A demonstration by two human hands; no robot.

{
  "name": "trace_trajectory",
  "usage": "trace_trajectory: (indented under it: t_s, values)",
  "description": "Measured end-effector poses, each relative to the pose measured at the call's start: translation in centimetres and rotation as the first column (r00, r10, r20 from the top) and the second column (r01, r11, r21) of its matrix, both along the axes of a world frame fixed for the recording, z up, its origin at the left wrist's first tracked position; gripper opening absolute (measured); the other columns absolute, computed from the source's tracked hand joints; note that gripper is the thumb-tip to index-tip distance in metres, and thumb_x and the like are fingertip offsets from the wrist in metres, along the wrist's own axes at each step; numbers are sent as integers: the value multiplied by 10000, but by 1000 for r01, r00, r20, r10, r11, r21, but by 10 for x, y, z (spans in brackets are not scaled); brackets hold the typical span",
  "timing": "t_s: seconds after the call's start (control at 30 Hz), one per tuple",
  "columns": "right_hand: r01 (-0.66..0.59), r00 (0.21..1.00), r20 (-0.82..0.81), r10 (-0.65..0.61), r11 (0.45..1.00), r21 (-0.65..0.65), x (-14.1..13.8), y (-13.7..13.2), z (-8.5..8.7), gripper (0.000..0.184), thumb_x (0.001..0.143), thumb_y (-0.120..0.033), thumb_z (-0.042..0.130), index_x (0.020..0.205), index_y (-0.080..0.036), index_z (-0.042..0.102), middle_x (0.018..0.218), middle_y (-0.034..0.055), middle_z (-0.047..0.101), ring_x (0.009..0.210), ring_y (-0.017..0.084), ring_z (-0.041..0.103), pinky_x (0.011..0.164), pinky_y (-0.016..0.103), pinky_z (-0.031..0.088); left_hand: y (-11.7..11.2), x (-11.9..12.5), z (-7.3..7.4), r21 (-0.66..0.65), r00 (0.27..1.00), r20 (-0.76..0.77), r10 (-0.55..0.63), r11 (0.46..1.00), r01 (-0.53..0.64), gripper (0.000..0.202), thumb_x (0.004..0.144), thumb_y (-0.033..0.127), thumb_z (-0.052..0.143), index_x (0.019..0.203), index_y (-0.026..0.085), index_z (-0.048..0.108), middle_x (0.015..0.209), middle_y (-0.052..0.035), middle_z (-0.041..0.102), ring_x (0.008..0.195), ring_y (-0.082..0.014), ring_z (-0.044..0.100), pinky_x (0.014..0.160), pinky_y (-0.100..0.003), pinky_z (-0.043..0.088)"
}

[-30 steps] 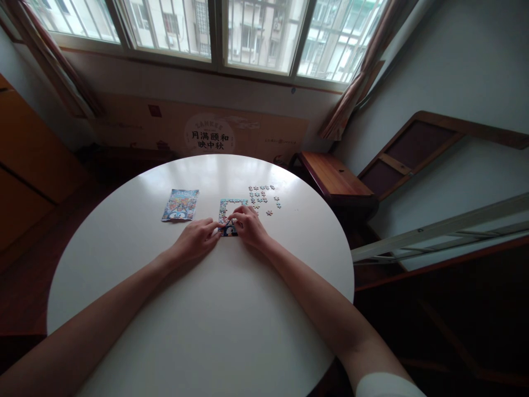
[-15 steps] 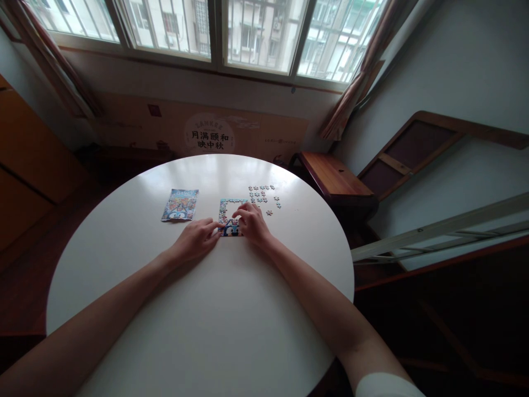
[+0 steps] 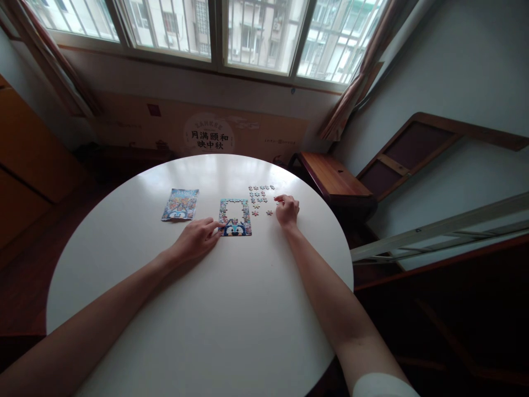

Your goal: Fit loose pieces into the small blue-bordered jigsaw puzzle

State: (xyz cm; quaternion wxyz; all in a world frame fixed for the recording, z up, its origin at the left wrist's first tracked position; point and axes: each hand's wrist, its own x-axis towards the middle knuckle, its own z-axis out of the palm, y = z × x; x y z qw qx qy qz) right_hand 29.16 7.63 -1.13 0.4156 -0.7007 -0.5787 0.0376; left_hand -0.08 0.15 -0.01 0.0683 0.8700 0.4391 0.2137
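Observation:
A partly assembled jigsaw puzzle (image 3: 235,229) lies flat on the white round table, its border and lower rows joined around a bare rectangular gap. A blue and white cartoon face shows along its bottom. My left hand (image 3: 199,237) rests at the puzzle's left edge, index finger stretched onto it and thumb close by. To the right, my right hand (image 3: 287,210) hovers over or touches the table among loose pieces, its fingers curled together. Whatever is between those fingertips is hidden. Several loose puzzle pieces (image 3: 257,194) lie in rough rows between the puzzle and my right hand.
A colourful printed packet (image 3: 180,205) lies left of the puzzle. The round table (image 3: 215,320) extends toward me under both forearms. Beyond its right edge stands a wooden stool or bench (image 3: 330,175). Barred windows (image 3: 260,36) line the far wall.
My right hand has moved off the puzzle to the right, over the loose pieces, uncovering the puzzle's right side. My left hand has stayed at the puzzle's left edge.

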Motion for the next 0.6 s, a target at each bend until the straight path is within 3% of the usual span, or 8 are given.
trace_trajectory:
  t_s: [0.2, 0.6]
  values:
    - [-5, 1000, -29, 5, 1000, 3, 2, 4, -7, 323, 772, -91, 395, 826, -201, 694, 956, 82, 636, 929, 253, 480, 888, 411, 370, 0, 0, 0, 6, 1000, -15, 4, 1000, -4, 308, 911, 310, 454, 1132, 215, 648, 728, -14, 554, 642, -129, 491, 648, -250, 367]
    - [-21, 1000, 1, 22, 998, -63, -3, 2, -4, 232, 801, -144, 463, 810, -214, 684, 959, 83, 619, 974, 265, 489, 887, 412, 394, 0, -1, -1, 16, 1000, -28, 0, 1000, 1, 305, 915, 307, 453, 1137, 219, 643, 717, -6, 537, 635, -126, 486, 644, -242, 360]
